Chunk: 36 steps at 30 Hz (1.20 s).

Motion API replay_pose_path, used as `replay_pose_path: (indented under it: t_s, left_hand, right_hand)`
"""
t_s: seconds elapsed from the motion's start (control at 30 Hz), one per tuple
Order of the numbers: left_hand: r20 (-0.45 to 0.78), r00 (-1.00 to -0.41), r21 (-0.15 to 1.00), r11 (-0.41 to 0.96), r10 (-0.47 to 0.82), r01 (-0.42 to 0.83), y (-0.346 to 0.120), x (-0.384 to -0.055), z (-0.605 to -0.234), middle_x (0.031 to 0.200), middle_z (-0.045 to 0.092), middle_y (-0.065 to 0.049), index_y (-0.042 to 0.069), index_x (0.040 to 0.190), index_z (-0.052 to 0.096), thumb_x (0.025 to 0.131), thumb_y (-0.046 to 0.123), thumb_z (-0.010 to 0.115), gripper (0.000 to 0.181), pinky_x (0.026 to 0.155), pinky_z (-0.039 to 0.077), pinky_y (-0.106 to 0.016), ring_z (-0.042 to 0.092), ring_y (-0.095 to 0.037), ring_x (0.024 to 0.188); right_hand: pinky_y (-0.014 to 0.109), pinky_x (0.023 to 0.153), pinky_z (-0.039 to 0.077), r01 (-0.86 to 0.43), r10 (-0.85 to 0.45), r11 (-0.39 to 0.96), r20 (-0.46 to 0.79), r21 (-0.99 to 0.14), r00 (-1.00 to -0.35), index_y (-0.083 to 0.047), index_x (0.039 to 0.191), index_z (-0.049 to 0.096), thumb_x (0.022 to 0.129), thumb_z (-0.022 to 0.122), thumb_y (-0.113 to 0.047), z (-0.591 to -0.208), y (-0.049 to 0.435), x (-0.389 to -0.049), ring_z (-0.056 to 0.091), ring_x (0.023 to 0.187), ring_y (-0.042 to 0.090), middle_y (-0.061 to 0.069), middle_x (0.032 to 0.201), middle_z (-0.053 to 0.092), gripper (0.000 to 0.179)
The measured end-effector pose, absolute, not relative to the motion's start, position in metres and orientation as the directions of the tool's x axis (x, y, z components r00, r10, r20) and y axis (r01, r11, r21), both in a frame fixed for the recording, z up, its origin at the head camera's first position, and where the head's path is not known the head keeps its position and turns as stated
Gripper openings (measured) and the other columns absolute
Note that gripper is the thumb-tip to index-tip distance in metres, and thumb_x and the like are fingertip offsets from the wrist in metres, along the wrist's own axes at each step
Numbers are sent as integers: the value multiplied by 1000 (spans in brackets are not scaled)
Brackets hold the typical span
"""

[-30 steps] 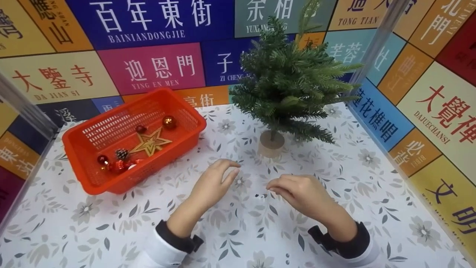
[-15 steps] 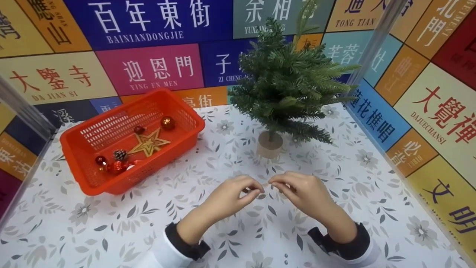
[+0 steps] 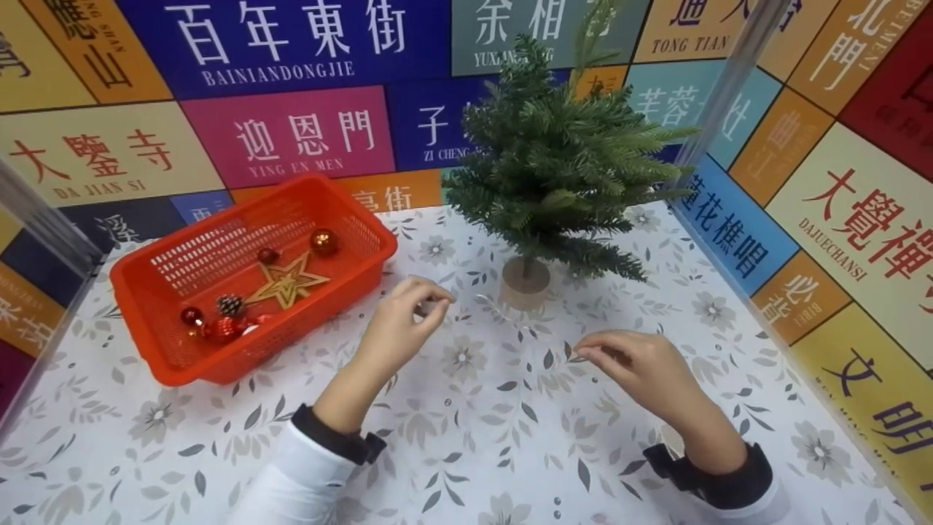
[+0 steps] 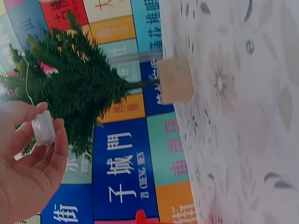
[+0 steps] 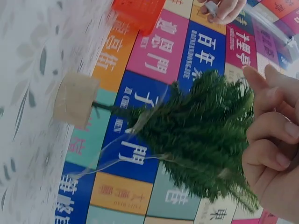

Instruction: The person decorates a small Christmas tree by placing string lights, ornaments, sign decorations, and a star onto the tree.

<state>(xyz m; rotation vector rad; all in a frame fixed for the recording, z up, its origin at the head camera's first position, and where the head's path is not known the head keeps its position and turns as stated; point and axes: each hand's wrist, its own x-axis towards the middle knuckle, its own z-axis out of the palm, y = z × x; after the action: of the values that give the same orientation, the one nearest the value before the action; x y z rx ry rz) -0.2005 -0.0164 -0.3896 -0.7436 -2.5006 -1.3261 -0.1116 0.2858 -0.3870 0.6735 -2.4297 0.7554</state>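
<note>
- Between the left hand (image 3: pixel 397 321) and the right hand (image 3: pixel 649 361), a thin, pale, see-through wire (image 5: pixel 138 125) hangs in slack loops above the tabletop (image 3: pixel 444 452), on the near side of the tree.
- At the wire's left end, a small white plastic box (image 4: pixel 43 127) sits in the left hand, thumb and fingers curled round it; its long axis runs roughly level with the tabletop, and the strand leaves it toward the right.
- The right hand has its fingers drawn together, pinching the wire as far as so fine a strand shows; the exact spot is too faint to make out.
- Beyond both hands stands a bushy green artificial tree (image 3: pixel 561 160), upright on a round, pale wooden base (image 3: pixel 525 286). Sideways, the base falls between the 2 hands, touching neither; I cannot tell which is nearer.
- To the left, near the left hand, rests a red plastic basket with slotted walls (image 3: pixel 332 300), set slantwise. Inside lie a flat gold star (image 3: pixel 290 283), a shiny red-gold ball (image 3: pixel 323 241), 2 smaller dark red balls (image 3: pixel 268 255), a brown pinecone (image 3: pixel 229 305) and a ridged red ornament (image 3: pixel 224 328); a white piece beside that is mostly hidden.
</note>
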Motion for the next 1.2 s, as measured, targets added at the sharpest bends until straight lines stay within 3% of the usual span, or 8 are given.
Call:
replay_pose_path:
  t_s: [0.17,0.33,0.5,0.77,0.87,1.07,1.2]
  left_hand:
    - [513,-817,659,489,264,572,-23,-215,-381,101,60,-9,7,94,73,90,7,67,8,79,58,-30,64,-21,89]
    - [665,-714,544,512,219,665,-25,-230,-368,102,59,-12,5,96,73,89,7,68,9,83,56,-31,65,-21,89]
    - [741,-649,490,521,173,699,-23,-247,-351,104,59,-15,4,96,73,90,9,67,9,80,54,-31,66,-21,87]
    - [728,-667,535,477,159,698,-8,-272,-330,107,60,-15,3,98,73,92,11,66,13,89,53,-28,65,-23,95]
    - [707,-685,544,483,176,686,-2,-280,-325,108,60,-15,2,99,73,92,11,65,14,91,53,-27,64,-23,98]
    - [678,-700,537,500,223,679,4,-292,-322,110,62,-14,2,98,74,91,12,67,14,96,50,-30,61,-25,107]
    - [638,-729,572,482,246,664,5,-297,-319,111,63,-13,2,98,73,90,10,67,13,96,51,-30,61,-24,107]
  right_hand:
    - [9,57,43,-591,-262,682,611,-430,-747,-7,91,74,80,71,5,-387,303,-111,53,57,-2,5,78,72,17]
    - [7,60,45,-589,-241,692,635,-418,-734,-6,90,74,76,72,9,-382,314,-109,56,63,-3,5,79,72,21]
    - [10,53,37,-596,-213,698,679,-397,-703,-8,87,75,72,73,11,-375,321,-107,46,58,-3,-1,72,67,24]
    - [13,49,27,-576,-128,732,757,-364,-641,-9,91,76,76,70,7,-362,325,-109,32,54,-2,-6,60,52,23]
    - [12,51,26,-511,-33,764,768,-393,-640,-8,91,76,79,70,6,-356,324,-113,34,56,-4,-2,62,56,19]
    - [6,56,35,-348,137,779,683,-522,-717,-7,91,77,86,69,-1,-347,326,-117,46,63,-8,-21,78,62,11]
    - [11,55,32,-252,132,817,595,-518,-793,-9,90,78,88,69,-9,-342,326,-121,42,61,-1,-13,71,61,9]
